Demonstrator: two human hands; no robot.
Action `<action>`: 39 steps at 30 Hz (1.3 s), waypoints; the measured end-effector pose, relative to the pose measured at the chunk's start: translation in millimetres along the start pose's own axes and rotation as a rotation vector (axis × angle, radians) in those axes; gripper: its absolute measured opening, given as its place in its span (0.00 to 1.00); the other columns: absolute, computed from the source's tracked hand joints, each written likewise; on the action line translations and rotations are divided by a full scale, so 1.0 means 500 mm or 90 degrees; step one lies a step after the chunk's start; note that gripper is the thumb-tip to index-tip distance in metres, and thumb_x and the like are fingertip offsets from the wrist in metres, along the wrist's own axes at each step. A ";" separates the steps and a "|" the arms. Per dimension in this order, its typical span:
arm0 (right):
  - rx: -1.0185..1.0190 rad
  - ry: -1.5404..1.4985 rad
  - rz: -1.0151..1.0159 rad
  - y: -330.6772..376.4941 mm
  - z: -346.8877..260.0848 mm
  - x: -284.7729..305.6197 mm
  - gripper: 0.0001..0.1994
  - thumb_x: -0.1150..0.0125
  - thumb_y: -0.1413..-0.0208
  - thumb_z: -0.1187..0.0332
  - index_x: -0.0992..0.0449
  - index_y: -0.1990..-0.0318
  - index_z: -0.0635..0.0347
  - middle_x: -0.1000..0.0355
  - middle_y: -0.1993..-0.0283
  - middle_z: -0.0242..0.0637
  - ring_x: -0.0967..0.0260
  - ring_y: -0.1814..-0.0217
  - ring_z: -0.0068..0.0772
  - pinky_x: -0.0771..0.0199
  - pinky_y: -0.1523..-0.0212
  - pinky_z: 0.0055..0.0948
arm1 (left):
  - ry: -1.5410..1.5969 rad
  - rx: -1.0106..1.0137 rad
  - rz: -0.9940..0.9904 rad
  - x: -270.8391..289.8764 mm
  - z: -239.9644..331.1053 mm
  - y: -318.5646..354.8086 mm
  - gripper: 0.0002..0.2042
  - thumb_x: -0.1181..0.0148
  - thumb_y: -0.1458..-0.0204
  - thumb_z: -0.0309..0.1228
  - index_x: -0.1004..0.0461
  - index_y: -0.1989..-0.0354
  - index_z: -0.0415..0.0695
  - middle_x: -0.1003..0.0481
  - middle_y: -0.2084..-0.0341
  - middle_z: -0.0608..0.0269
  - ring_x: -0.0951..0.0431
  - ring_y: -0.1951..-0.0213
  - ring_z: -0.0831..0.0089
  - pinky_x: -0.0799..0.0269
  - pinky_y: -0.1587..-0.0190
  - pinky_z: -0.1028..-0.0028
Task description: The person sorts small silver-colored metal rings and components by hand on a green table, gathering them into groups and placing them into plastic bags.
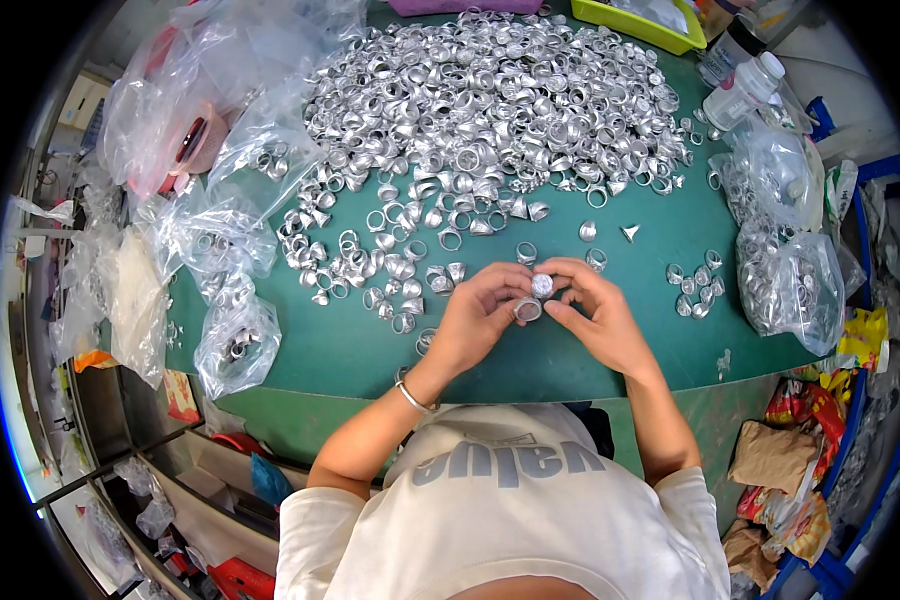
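Observation:
My left hand [482, 308] is closed in a pinch near the front of the table, with a silver-coloured ring [528, 310] at its thumb and fingertips. My right hand [596, 308] meets it from the other side, its index finger and thumb closed at a second ring with a round, patterned face [542, 286]. The two rings are next to each other between my fingertips; whether they touch I cannot tell. Just beyond my hands lie a loose ring [526, 252] and another ring [596, 259], partly behind my right fingers.
A large heap of silver rings [500, 100] covers the far table [630, 350]. Looser rings [370, 262] spread on the left, a small group [697, 288] on the right. Clear bags [238, 340] line the left; bagged rings [785, 270] and a white bottle [745, 92] stand right.

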State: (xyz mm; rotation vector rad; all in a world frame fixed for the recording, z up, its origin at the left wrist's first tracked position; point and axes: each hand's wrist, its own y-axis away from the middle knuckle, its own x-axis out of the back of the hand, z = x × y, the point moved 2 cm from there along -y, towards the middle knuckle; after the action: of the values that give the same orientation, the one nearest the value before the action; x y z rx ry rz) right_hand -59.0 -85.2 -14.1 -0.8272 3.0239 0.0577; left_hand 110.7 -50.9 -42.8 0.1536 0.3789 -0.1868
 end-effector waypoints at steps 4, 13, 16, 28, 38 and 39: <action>0.046 -0.038 0.087 0.014 0.020 0.004 0.16 0.42 0.51 0.84 0.27 0.53 0.64 0.32 0.53 0.36 0.33 0.58 0.21 0.32 0.64 0.19 | 0.094 0.025 0.017 -0.019 -0.001 0.001 0.10 0.46 0.47 0.16 0.29 0.56 0.36 0.28 0.57 0.58 0.24 0.59 0.73 0.26 0.58 0.78; 0.123 0.720 0.197 0.100 0.005 0.130 0.15 0.39 0.58 0.81 0.26 0.59 0.64 0.30 0.56 0.39 0.34 0.57 0.42 0.35 0.56 0.37 | 0.421 0.316 -0.020 -0.011 -0.009 0.015 0.10 0.48 0.42 0.26 0.29 0.57 0.32 0.25 0.66 0.57 0.25 0.70 0.78 0.25 0.66 0.82; 0.022 0.936 0.271 0.115 0.018 0.189 0.14 0.43 0.56 0.79 0.26 0.59 0.61 0.32 0.52 0.37 0.38 0.51 0.42 0.40 0.51 0.39 | 0.436 0.341 -0.036 -0.015 -0.016 0.012 0.10 0.48 0.42 0.28 0.28 0.58 0.33 0.25 0.68 0.59 0.26 0.72 0.79 0.26 0.67 0.82; 0.174 0.710 0.234 0.017 0.007 0.085 0.13 0.36 0.56 0.74 0.27 0.60 0.63 0.32 0.56 0.39 0.37 0.53 0.43 0.38 0.54 0.37 | -0.342 0.127 0.028 -0.046 -0.030 0.012 0.06 0.47 0.47 0.21 0.27 0.62 0.36 0.24 0.72 0.60 0.25 0.74 0.77 0.29 0.71 0.78; 0.028 0.946 0.302 0.077 0.010 0.149 0.07 0.39 0.58 0.73 0.28 0.69 0.63 0.34 0.58 0.42 0.39 0.53 0.44 0.42 0.55 0.41 | -0.731 -0.066 0.142 -0.036 -0.008 0.028 0.05 0.45 0.50 0.23 0.26 0.64 0.40 0.27 0.74 0.54 0.27 0.77 0.59 0.32 0.73 0.63; 0.003 0.975 0.346 0.082 0.015 0.175 0.08 0.38 0.58 0.73 0.28 0.68 0.63 0.34 0.58 0.43 0.39 0.53 0.44 0.42 0.54 0.41 | -0.739 -0.063 0.149 -0.035 -0.008 0.028 0.05 0.45 0.50 0.24 0.26 0.64 0.41 0.28 0.74 0.55 0.27 0.77 0.57 0.32 0.73 0.62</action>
State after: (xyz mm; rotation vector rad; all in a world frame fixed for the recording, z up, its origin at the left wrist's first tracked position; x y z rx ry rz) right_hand -155.2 -94.5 -21.6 0.2471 4.4620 -1.0366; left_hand 96.2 -34.0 -38.2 -0.0249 -0.7833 -0.0044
